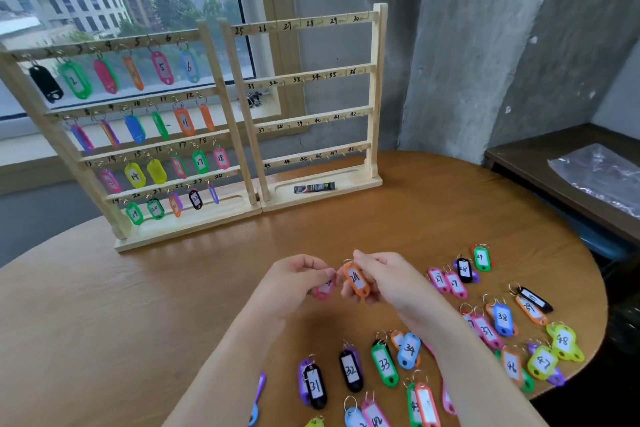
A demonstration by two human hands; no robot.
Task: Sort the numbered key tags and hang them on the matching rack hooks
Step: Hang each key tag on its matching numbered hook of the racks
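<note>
My right hand (384, 279) pinches an orange tag marked 24 (356, 280) by its ring, above the table's middle. My left hand (299, 282) holds a pink tag (325, 289) right beside it; its number is mostly hidden. Two wooden racks stand at the back. On the left rack (221, 87), numbered 1 to 24, coloured tags hang from nearly every hook; the hook under 24 (227, 176) looks bare. The right rack (375, 87), numbered 25 to 48, carries no tags. Several loose numbered tags, such as 31 (315, 386), 33 (384, 365) and 38 (503, 319), lie on the table near me.
The round wooden table (138, 305) ends in a curved edge at the right. A small dark packet (314, 188) lies on the right rack's base. A dark side table with a plastic sheet (602, 177) stands at the far right. A window is behind the racks.
</note>
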